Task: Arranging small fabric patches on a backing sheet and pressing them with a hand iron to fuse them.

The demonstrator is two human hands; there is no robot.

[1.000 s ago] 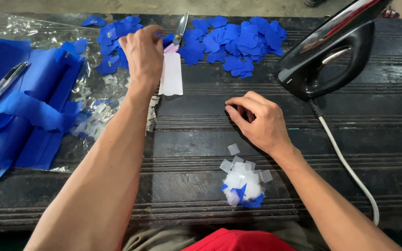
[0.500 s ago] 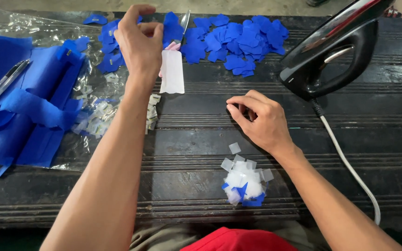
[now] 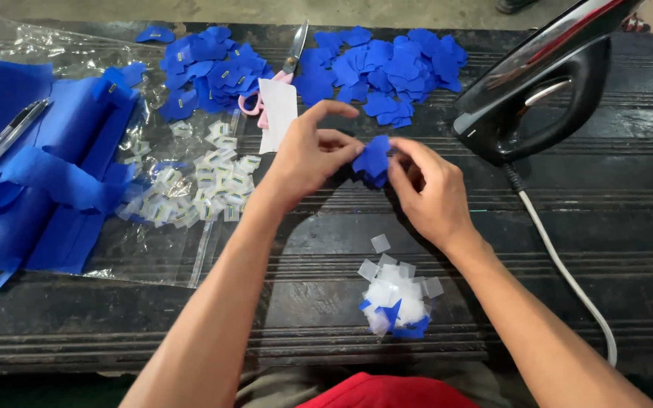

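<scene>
head view: two hands (image 3: 307, 155) (image 3: 428, 189) pinch one blue felt piece (image 3: 372, 158).

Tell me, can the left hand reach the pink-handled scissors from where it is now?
Probably yes. The left hand holds a blue fabric piece together with the right hand, but the scissors lie just beyond it on the table, with only a flat white strip lying between.

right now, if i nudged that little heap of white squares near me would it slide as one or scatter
Probably scatter: the white squares lie loose, some already apart from the heap. They look thin and very light, so a breath might shift them. The blue scraps mixed in seem soft and unlikely to hold them together.
</scene>
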